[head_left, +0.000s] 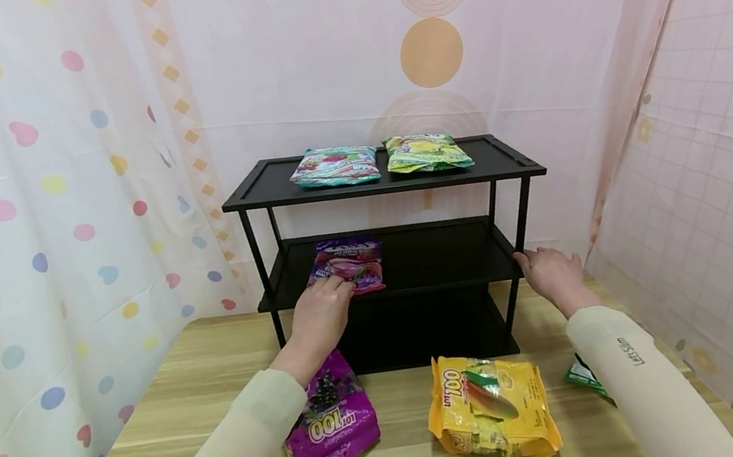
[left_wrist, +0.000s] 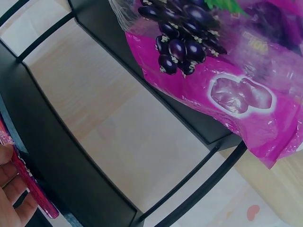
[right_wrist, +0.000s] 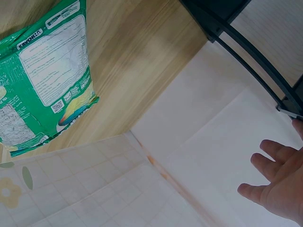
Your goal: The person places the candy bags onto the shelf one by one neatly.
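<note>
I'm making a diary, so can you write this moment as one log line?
left grip: pinches purple-pink bag on middle shelf | right grip: at its right front corner | top shelf: teal bag, yellow-green bag

Saw glossy, crinkled plastic film on the purple bag (head_left: 344, 441), the yellow bag (head_left: 493, 411) and the green bag (right_wrist: 52, 90). Found similar shiny film on the teal bag (head_left: 336, 167), the lime bag (head_left: 428, 152) and the pink-and-purple bag (head_left: 352, 262). Noted smooth, mostly matt black boards on the rack (head_left: 444, 248), with slim rods (head_left: 522, 213), apparently metal. Made out smooth, pale wood grain on the table (head_left: 160, 417). Took the dotted curtain (head_left: 53, 228) for matt, creased cloth. Saw soft, matt cloth on the sleeves (head_left: 229, 450).
</note>
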